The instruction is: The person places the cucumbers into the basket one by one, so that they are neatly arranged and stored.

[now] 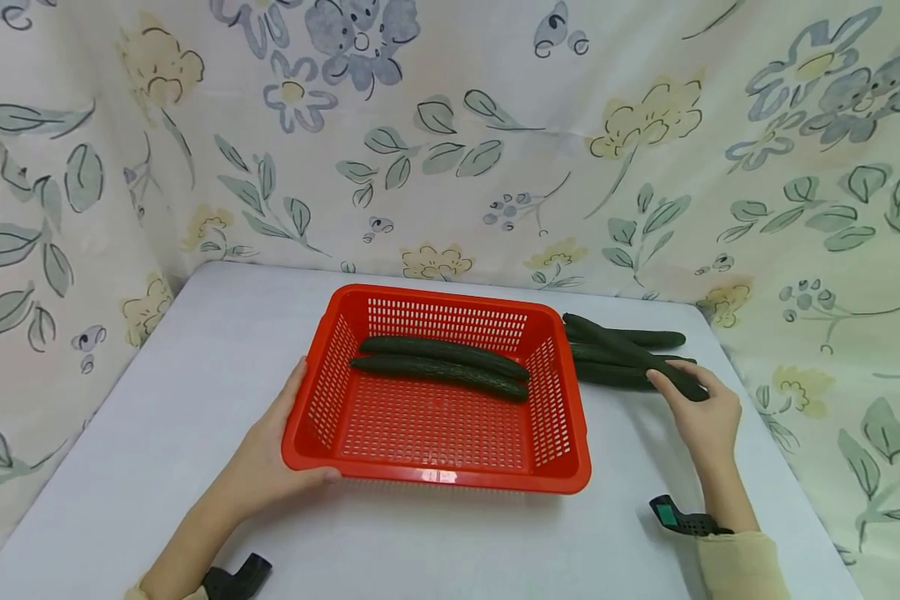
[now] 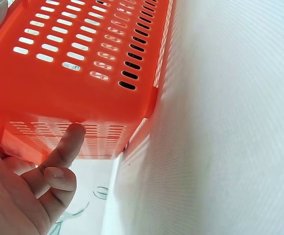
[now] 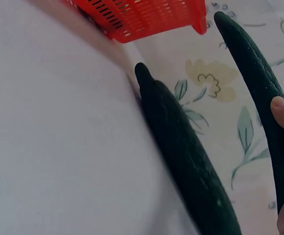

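Left hand [image 1: 268, 467], basket [image 1: 390, 472] in grip (bent fingers [image 2: 69, 144]: wrist view only); right hand [image 1: 707, 418], cucumber [image 1: 615, 342]

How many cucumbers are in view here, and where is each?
6 visible: two cucumbers inside the red basket, one cucumber in the right hand, and three cucumbers on the white table beside the basket. Others may be hidden.

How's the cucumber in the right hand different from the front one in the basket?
The right hand pinches the held cucumber; no hand touches the front cucumber. The held cucumber is outside the red basket; the front cucumber lies inside it. Both are long and dark green.
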Demonstrator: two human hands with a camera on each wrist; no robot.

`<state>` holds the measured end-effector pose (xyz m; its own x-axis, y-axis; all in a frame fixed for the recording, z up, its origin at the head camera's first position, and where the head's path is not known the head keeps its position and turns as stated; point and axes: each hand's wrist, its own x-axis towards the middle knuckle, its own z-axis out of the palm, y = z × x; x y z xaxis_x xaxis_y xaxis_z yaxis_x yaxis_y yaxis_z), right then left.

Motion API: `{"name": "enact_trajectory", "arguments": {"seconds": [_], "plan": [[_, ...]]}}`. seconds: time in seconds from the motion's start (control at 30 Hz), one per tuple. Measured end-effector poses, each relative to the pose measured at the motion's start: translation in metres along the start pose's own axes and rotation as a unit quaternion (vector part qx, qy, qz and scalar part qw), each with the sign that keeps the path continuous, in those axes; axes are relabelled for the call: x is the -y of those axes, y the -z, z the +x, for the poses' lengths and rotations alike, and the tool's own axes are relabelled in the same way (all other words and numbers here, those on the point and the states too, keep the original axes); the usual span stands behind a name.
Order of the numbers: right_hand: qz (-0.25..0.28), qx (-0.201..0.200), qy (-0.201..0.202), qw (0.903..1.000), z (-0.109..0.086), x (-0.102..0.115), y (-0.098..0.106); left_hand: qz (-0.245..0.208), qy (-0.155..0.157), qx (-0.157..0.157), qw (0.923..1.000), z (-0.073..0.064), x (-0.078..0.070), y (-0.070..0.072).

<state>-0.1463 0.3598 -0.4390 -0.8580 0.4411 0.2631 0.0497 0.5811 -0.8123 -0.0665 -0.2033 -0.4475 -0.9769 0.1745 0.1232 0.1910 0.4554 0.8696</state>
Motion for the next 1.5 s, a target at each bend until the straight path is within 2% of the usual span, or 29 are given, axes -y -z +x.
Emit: {"name": "enact_trajectory", "arguments": {"seconds": [0.23, 0.4, 0.5, 0.73, 0.87, 1.17, 1.5], "plan": [[-0.003, 0.011, 0.048, 0.9988, 0.005, 0.019, -0.012, 0.004, 0.002, 0.001, 1.0000, 0.001, 0.000, 0.000], [0.004, 0.033, 0.061, 0.9976, 0.007, 0.037, -0.023, 0.004, 0.002, -0.002, 1.0000, 0.002, 0.001, 0.000], [-0.004, 0.044, 0.085, 0.9954, 0.009, 0.048, -0.028, 0.004, 0.000, -0.001, 1.0000, 0.002, 0.002, 0.000], [-0.031, 0.067, 0.177, 0.9814, 0.020, 0.070, -0.037, 0.000, -0.001, 0.003, 1.0000, 0.002, 0.003, 0.000], [-0.037, 0.076, 0.209, 0.9742, 0.024, 0.085, -0.043, -0.002, 0.001, 0.002, 1.0000, 0.001, 0.003, 0.000], [-0.023, 0.106, 0.266, 0.9579, 0.029, 0.118, -0.054, -0.005, -0.001, 0.000, 1.0000, 0.001, 0.003, -0.001], [-0.019, 0.117, 0.295, 0.9481, 0.028, 0.150, -0.065, 0.012, 0.006, 0.004, 0.9999, 0.003, 0.001, 0.000]]}}
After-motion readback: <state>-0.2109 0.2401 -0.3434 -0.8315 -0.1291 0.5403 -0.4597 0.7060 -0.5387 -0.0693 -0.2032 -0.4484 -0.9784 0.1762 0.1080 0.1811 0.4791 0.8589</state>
